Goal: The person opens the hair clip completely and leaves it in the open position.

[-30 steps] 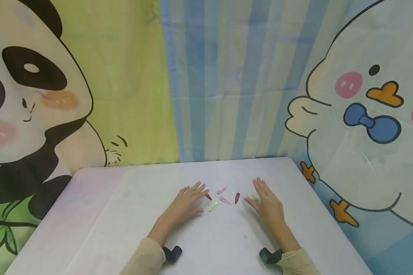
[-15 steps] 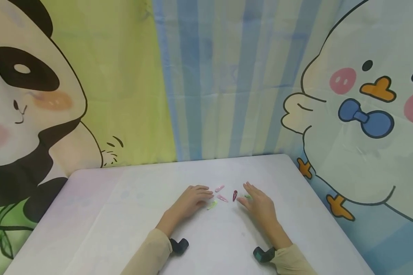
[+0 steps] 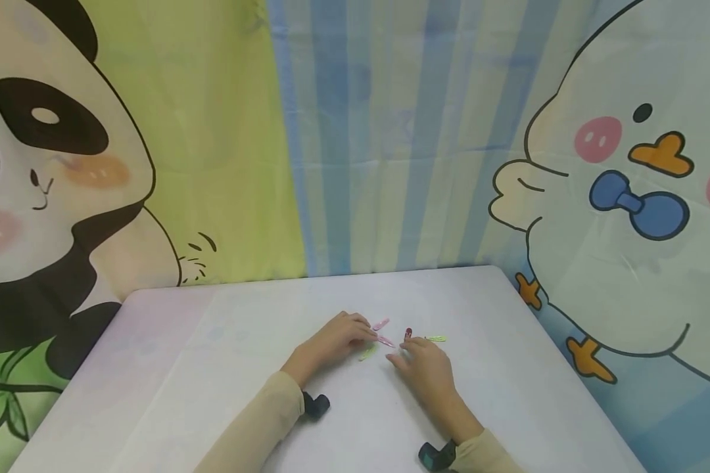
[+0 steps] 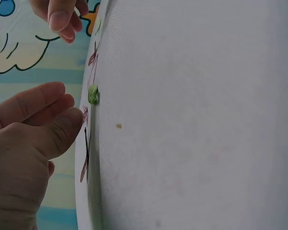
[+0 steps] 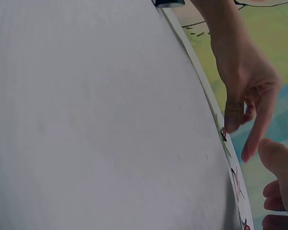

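Small snap hair clips lie scattered between the hands. In the head view, my left hand (image 3: pixel 337 338) reaches over the left side of the group, fingertips at a pink hair clip (image 3: pixel 386 341); thumb and fingers stand apart in the left wrist view. A second pink hair clip (image 3: pixel 381 324) lies just behind. Below those fingers is a lime hair clip (image 3: pixel 367 353). My right hand (image 3: pixel 427 371) hovers close by, fingertips overlapping a dark red hair clip (image 3: pixel 408 332). Beyond its knuckles lies another green hair clip (image 3: pixel 435 339). A dark red hair clip (image 4: pixel 84 167) shows below the left hand.
The clips lie on a white table (image 3: pixel 225 368) with rounded far corners. Behind it hangs a printed curtain (image 3: pixel 384 144) with a panda and a white bird. Black wrist cameras (image 3: pixel 316 406) sit at both cuffs.
My left hand has moved right over the clips and covers the left dark red one in the head view. The right hand has moved left and nearer, uncovering the green clip at the right.
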Demonstrator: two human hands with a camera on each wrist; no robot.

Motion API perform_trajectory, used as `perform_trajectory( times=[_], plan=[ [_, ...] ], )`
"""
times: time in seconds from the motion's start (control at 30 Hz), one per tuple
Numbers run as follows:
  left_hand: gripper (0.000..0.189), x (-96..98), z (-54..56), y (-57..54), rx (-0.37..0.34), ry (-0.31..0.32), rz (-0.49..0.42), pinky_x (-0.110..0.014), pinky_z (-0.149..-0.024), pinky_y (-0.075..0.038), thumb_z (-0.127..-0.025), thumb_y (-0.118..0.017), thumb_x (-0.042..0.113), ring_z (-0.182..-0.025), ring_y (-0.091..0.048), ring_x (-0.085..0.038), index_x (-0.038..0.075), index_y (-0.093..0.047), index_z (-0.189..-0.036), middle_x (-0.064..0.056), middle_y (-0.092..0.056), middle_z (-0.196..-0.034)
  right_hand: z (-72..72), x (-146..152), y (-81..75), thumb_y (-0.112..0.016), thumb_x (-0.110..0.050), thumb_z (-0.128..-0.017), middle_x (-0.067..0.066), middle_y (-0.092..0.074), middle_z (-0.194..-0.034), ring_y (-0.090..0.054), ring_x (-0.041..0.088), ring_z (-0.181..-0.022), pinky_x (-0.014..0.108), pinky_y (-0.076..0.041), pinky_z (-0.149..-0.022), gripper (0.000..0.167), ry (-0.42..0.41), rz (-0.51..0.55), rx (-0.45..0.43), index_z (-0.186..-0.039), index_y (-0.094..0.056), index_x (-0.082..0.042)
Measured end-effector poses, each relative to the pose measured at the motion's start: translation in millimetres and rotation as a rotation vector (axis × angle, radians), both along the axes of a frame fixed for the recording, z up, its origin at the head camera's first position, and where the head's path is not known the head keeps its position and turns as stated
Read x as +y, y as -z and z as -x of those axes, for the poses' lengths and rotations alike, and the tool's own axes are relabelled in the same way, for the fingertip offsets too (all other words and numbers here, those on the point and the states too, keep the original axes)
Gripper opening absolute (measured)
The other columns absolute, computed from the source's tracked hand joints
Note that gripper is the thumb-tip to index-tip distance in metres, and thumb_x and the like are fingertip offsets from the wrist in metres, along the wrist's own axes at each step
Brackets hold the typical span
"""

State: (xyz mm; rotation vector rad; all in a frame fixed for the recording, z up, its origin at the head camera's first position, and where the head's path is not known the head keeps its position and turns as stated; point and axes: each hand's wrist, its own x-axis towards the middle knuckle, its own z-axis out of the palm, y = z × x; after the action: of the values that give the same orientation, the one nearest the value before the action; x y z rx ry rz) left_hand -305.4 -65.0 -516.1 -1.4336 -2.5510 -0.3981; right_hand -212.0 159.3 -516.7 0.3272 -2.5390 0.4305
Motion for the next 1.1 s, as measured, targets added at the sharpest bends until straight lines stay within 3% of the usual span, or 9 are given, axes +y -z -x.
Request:
perform_trajectory(
  times=[0.17,0.5,0.73,1.1],
  plan=[
    [0.023,4.8,6.0,-6.1,-0.031,0.029,0.046,-0.028,-0.087,-0.039,-0.091,-0.063,0.02,-0.109,-0.055,-0.004,0.031,-0.071,-0.11,0.02,-0.069,-0.107,-9.4,-22,-0.4,-0.074,-0.051,-0.075,0.003,-0.074,-0.095,-0.07,0.023,-0.088,0.036,-0.056,-0.069,0.039,0.025,-0.026,-0.075,-0.08,-0.075,-0.013],
    [0.023,8.0,12.5,-16.6,-0.066,0.091,0.07,-0.025,-0.085,-0.038,-0.089,-0.067,0.02,-0.103,-0.056,-0.003,0.032,-0.072,-0.108,0.02,-0.069,-0.102,-11.2,-50,4.0,-0.074,-0.052,-0.074,-0.004,-0.071,-0.081,-0.068,0.015,-0.072,0.03,-0.052,-0.056,0.036,0.078,-0.002,-0.085,-0.074,-0.073,-0.016],
    [0.024,10.5,19.2,-12.7,-0.065,0.128,0.134,-0.026,-0.086,-0.038,-0.089,-0.066,0.018,-0.104,-0.055,-0.003,0.033,-0.072,-0.106,0.021,-0.069,-0.101,-11.3,-61,7.5,-0.076,-0.049,-0.073,-0.004,-0.069,-0.079,-0.068,0.016,-0.07,0.031,-0.052,-0.059,0.035,0.13,0.054,-0.106,-0.072,-0.072,-0.015],
    [0.022,12.8,21.3,-16.1,-0.04,0.173,0.144,-0.028,-0.085,-0.042,-0.084,-0.07,0.013,-0.103,-0.056,-0.005,0.027,-0.075,-0.101,0.016,-0.069,-0.101,-10.0,-73,14.2,-0.077,-0.052,-0.07,-0.005,-0.067,-0.085,-0.065,0.017,-0.079,0.033,-0.051,-0.061,0.035,0.216,0.137,-0.109,-0.073,-0.07,-0.017]
  ],
)
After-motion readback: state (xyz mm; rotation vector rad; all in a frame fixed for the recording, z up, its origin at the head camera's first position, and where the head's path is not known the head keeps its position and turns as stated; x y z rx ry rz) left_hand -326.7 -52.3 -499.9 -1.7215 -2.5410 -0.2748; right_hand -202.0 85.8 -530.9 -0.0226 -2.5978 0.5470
